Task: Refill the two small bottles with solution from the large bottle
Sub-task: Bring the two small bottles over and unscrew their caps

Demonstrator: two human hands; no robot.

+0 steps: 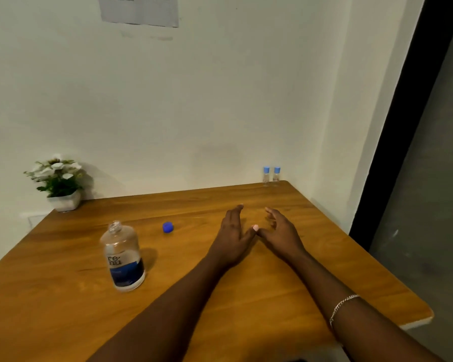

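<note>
The large clear bottle [122,257] with a blue label stands uncapped at the left of the wooden table [168,309]. Its blue cap [168,227] lies on the table a little behind and to the right of it. Two small clear bottles [271,175] with light blue caps stand side by side at the far right corner, against the wall. My left hand [232,231] and my right hand [280,231] reach out over the table's middle, fingers straight, thumbs almost touching, holding nothing. Both hands are well short of the small bottles.
A white pot of artificial flowers [59,182] sits at the far left corner. A white wall runs behind the table, with a paper sheet [139,9] pinned high up. The table's right edge borders a dark door frame [403,126].
</note>
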